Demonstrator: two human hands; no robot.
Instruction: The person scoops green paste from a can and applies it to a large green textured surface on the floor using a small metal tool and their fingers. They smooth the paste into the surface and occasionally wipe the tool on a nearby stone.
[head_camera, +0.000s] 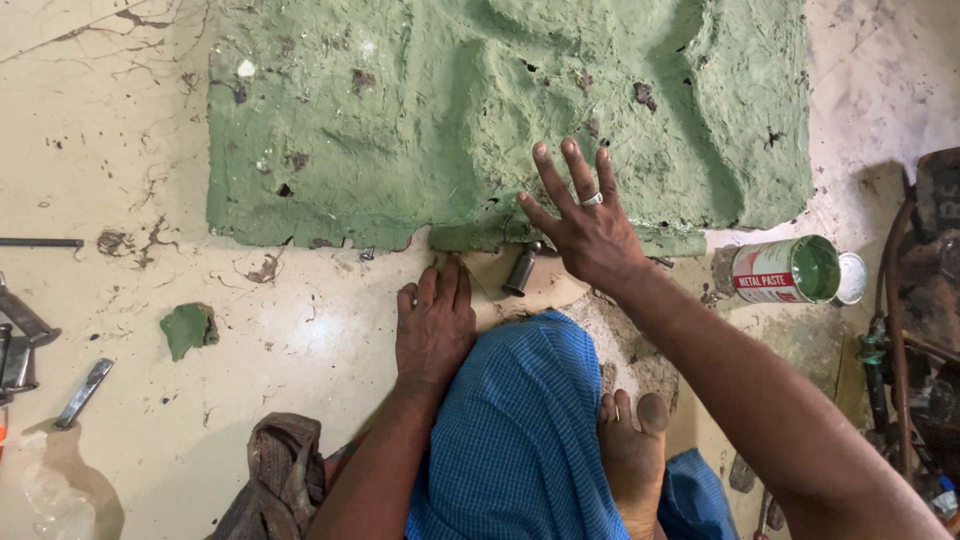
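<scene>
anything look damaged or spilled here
Yes. The green moulded slab has a ragged, chipped lower edge by the right hand, plus dark pits across its surface. A broken-off green lump lies alone on the cracked floor. The open tin lies on its side, lid off.

A single camera, worn on the head, looks almost straight down from close above the person's own lap and arms. It faces the floor (150, 200) just ahead, so the green slab (400, 110) fills the upper picture while the knee and a bare foot (630, 445) crowd the lower edge.
</scene>
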